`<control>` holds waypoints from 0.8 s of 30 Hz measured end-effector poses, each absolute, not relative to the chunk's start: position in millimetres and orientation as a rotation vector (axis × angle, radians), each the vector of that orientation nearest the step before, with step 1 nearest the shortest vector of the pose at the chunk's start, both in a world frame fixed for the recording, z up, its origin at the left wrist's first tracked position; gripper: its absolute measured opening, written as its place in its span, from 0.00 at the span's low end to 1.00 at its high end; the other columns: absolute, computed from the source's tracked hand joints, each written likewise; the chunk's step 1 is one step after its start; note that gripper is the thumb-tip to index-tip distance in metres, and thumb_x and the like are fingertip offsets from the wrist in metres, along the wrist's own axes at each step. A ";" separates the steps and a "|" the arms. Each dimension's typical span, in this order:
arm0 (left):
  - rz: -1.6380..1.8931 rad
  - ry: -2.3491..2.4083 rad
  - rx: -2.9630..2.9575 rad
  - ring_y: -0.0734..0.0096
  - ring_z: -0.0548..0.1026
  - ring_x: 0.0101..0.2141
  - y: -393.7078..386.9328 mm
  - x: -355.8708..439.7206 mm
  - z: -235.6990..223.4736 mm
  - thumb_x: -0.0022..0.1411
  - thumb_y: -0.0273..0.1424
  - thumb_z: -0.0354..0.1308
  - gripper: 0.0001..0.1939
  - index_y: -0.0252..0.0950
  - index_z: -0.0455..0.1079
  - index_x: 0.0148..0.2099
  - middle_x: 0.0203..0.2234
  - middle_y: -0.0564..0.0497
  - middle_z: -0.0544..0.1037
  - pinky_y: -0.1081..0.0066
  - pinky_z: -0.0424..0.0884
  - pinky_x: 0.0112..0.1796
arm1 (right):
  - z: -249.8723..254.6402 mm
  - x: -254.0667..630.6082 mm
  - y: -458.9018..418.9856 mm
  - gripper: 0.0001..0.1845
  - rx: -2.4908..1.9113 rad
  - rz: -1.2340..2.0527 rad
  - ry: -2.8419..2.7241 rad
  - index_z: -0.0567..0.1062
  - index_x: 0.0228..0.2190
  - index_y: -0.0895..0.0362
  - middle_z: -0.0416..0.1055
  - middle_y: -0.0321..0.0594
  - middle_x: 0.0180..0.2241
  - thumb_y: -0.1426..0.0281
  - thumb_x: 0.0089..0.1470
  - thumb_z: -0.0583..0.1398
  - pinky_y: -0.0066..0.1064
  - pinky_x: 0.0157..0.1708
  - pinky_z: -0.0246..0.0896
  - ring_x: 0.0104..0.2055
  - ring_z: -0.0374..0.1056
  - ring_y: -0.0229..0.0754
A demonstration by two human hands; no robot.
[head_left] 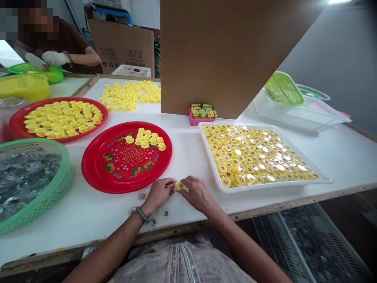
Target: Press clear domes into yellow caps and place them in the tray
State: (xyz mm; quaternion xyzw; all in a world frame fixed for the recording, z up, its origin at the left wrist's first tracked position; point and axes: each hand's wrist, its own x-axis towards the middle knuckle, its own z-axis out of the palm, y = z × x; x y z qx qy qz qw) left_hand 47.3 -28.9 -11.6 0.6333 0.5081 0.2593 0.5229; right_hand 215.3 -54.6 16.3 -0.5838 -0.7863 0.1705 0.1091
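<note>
Between my two hands, above the white table, is a small yellow round piece with a dark print (178, 186). My left hand (160, 192) pinches its left side, and my right hand (198, 192) grips its right side. Several clear discs with dark prints (166, 213) lie on the table by my left wrist. Beyond my left hand, a red plate (94, 173) with a printed pattern bears a cluster of yellow hat-shaped pieces (145, 138). To the right of my hands, a white tray (216, 173) is filled with yellow pieces under shiny printed faces.
A green basket (66, 173) of clear parts stands at left, near another red plate (17, 125) of yellow pieces. A large cardboard sheet (212, 59) rises behind a pink basket (198, 122). A gloved co-worker (79, 51) works at far left. Translucent bins (294, 112) stand at right.
</note>
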 end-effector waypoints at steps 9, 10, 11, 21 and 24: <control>0.635 1.219 1.407 0.68 0.76 0.29 -30.9 50.6 -25.9 0.55 0.33 0.51 0.16 0.36 0.75 0.42 0.29 0.49 0.80 0.71 0.70 0.32 | 21.6 208.0 -48.6 0.06 -1.844 0.460 -2.467 0.75 0.30 0.58 0.71 0.41 0.32 0.71 0.54 0.57 0.26 0.31 0.54 0.34 0.68 0.40; 0.637 1.214 1.389 0.68 0.76 0.30 -31.3 50.8 -24.5 0.55 0.33 0.51 0.15 0.36 0.75 0.42 0.30 0.49 0.80 0.71 0.70 0.32 | 23.1 207.0 -47.5 0.06 -1.868 0.465 -2.470 0.75 0.30 0.58 0.72 0.41 0.32 0.71 0.53 0.57 0.26 0.31 0.54 0.34 0.68 0.40; 0.641 1.208 1.372 0.68 0.76 0.30 -31.8 50.9 -22.9 0.55 0.33 0.51 0.15 0.36 0.75 0.42 0.30 0.48 0.80 0.71 0.71 0.33 | 24.5 205.9 -46.7 0.07 -1.894 0.474 -2.472 0.75 0.30 0.58 0.72 0.42 0.32 0.70 0.53 0.58 0.27 0.31 0.54 0.34 0.68 0.40; 0.620 1.266 1.414 0.68 0.74 0.28 -29.4 52.8 -15.4 0.49 0.39 0.59 0.11 0.35 0.73 0.30 0.25 0.50 0.79 0.73 0.67 0.29 | 26.8 202.0 -44.4 0.10 -1.937 0.595 -2.500 0.77 0.33 0.58 0.73 0.44 0.32 0.73 0.53 0.55 0.26 0.28 0.54 0.31 0.69 0.40; 0.597 1.330 1.397 0.70 0.73 0.24 -26.3 56.9 -17.2 0.47 0.40 0.60 0.12 0.35 0.70 0.25 0.20 0.52 0.76 0.73 0.65 0.26 | 23.9 203.2 -40.3 0.10 -1.893 0.635 -2.499 0.78 0.31 0.58 0.73 0.45 0.32 0.72 0.54 0.56 0.26 0.27 0.54 0.30 0.69 0.40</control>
